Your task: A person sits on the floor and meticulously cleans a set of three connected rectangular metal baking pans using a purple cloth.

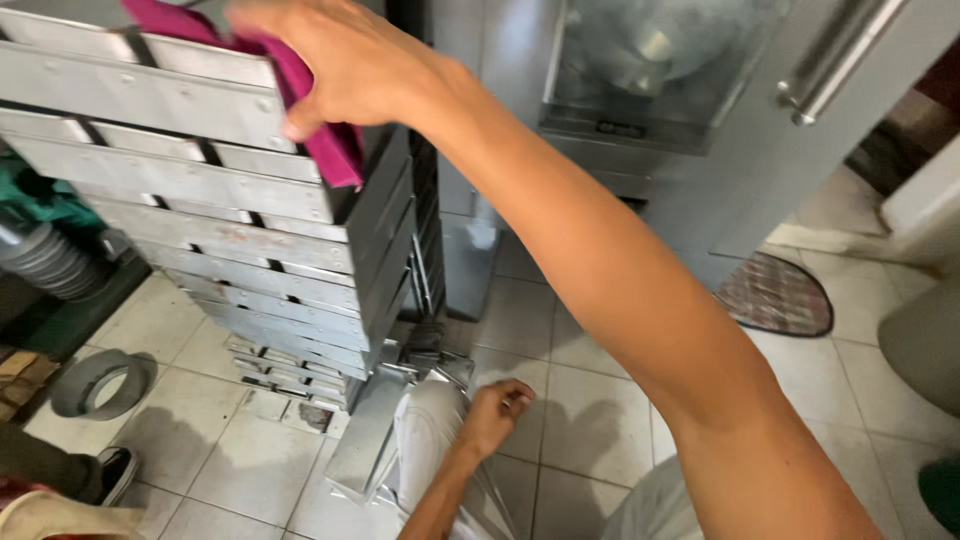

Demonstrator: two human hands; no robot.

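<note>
The right hand (335, 65) presses a magenta cloth (320, 130) against the top of the stacked grey metal trays (220, 230), upper left; the left hand (495, 410), loosely curled, sits low at centre bottom, far from them.

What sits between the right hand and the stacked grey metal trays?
Only the magenta cloth: the right hand presses it onto the top of the stacked grey metal trays. Nothing else visible intervenes.

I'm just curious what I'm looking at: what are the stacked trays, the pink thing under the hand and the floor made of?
Stacked trays: seemingly metal, dull grey with a scuffed sheen. Pink thing under the right hand: probably soft cloth, since it folds and drapes. Floor: pale tiles, likely ceramic, with visible grout lines.
</note>
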